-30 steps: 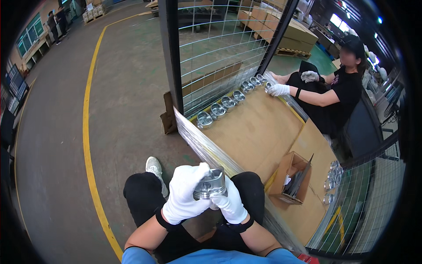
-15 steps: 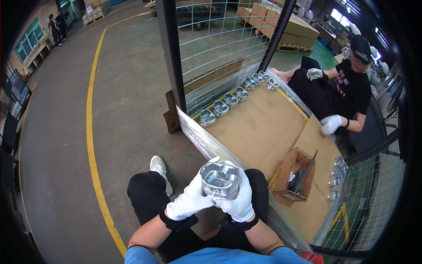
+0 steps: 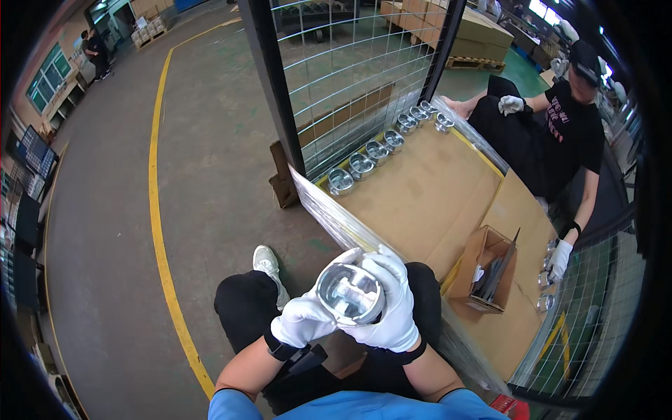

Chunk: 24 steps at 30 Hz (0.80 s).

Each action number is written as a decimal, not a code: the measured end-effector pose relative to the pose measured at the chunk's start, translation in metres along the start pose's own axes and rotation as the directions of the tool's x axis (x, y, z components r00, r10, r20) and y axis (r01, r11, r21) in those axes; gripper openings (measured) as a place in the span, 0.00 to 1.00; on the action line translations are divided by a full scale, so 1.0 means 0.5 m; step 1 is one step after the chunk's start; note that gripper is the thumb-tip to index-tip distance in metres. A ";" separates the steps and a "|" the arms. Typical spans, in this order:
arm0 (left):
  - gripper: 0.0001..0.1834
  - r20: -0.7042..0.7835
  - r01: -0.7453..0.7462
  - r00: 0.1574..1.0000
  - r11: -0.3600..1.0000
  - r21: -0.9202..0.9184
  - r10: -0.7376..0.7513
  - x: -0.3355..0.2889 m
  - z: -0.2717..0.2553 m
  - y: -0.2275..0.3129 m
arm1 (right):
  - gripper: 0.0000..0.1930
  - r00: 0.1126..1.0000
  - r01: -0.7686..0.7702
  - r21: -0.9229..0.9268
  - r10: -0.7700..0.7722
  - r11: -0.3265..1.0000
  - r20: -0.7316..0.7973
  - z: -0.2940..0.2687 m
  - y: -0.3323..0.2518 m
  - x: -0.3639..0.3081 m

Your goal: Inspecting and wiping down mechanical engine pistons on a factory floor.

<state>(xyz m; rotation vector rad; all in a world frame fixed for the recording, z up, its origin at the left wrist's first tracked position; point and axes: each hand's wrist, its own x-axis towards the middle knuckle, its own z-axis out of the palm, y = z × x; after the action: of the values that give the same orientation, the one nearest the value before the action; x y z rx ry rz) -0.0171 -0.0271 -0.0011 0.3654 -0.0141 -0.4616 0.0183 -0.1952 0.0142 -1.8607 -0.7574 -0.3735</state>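
Both my hands wear white gloves and hold a shiny round metal piston (image 3: 348, 292) above my lap, its hollow side facing up. My left hand (image 3: 306, 318) cups it from below left. My right hand (image 3: 389, 302) wraps its right side, fingers over the rim. Beside me lies a flat cardboard-covered pallet (image 3: 427, 196) edged with clear plastic wrap. A row of several similar metal pistons (image 3: 381, 143) stands along its far edge.
A co-worker in black with white gloves (image 3: 560, 133) sits at the pallet's far right, one hand reaching down by the wire mesh. A small open cardboard box (image 3: 483, 269) sits on the pallet. A black post with a wire mesh fence (image 3: 273, 105) stands behind. A yellow floor line (image 3: 157, 210) runs at left.
I turned the piston so its hollow side faces up and held it lower. The co-worker's gloved hand moved from the piston row down to the pallet's right side.
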 end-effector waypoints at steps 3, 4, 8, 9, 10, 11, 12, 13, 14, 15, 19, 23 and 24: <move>0.56 0.011 0.000 1.000 0.996 -0.094 0.001 -0.001 0.002 -0.003 | 0.44 0.999 -0.033 -0.028 0.032 0.999 -0.014 0.001 0.008 -0.002; 0.56 0.017 -0.002 1.000 0.997 -0.082 0.003 0.001 0.003 -0.004 | 0.44 0.999 -0.050 -0.005 0.050 0.999 0.000 0.000 0.013 -0.004; 0.54 -0.012 -0.038 0.999 0.996 0.082 0.039 0.001 0.019 -0.002 | 0.43 0.992 -0.125 0.050 0.126 0.991 -0.006 0.001 0.021 -0.008; 0.54 -0.011 -0.038 0.999 0.996 0.081 0.039 0.002 0.021 -0.001 | 0.41 0.987 -0.161 0.071 0.162 0.984 -0.007 0.004 0.025 -0.011; 0.52 -0.026 -0.057 0.998 0.990 0.127 0.061 0.002 0.023 -0.001 | 0.41 0.987 -0.158 0.068 0.159 0.985 -0.006 0.009 0.031 -0.018; 0.51 -0.039 -0.076 0.996 0.982 0.172 0.083 0.003 0.025 -0.001 | 0.41 0.977 -0.208 0.113 0.212 0.972 -0.027 0.018 0.038 -0.026; 0.47 -0.003 -0.104 0.994 0.976 0.193 0.106 0.007 0.016 -0.003 | 0.40 0.963 -0.255 0.159 0.265 0.954 -0.046 0.022 0.043 -0.030; 0.47 -0.002 -0.109 0.994 0.975 0.192 0.112 0.007 0.009 -0.005 | 0.40 0.964 -0.252 0.159 0.261 0.955 -0.042 0.023 0.045 -0.029; 0.46 -0.039 -0.099 0.994 0.984 0.148 0.106 0.006 0.002 -0.008 | 0.39 0.959 -0.280 0.132 0.282 0.951 0.003 0.023 0.046 -0.028; 0.44 -0.076 -0.089 0.992 0.991 0.104 0.097 0.006 -0.004 -0.010 | 0.39 0.952 -0.307 0.103 0.303 0.946 0.047 0.024 0.047 -0.027; 0.37 -0.087 -0.085 0.992 0.996 0.015 0.086 0.016 -0.013 -0.014 | 0.44 0.873 -0.449 0.426 0.486 0.785 0.025 0.032 0.034 -0.029; 0.33 -0.115 -0.089 0.989 0.996 0.018 0.090 0.027 -0.008 -0.021 | 0.46 0.913 -0.399 0.294 0.407 0.869 0.035 0.010 0.038 -0.036; 0.33 -0.110 -0.083 0.990 0.996 0.034 0.087 0.030 -0.003 -0.025 | 0.46 0.923 -0.377 0.243 0.383 0.894 0.025 -0.001 0.034 -0.035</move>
<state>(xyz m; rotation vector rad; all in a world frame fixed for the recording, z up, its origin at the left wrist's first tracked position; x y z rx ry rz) -0.0089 -0.0434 -0.0079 0.4173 0.0715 -0.3566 0.0162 -0.2059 -0.0075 -1.7170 -0.3856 -0.0463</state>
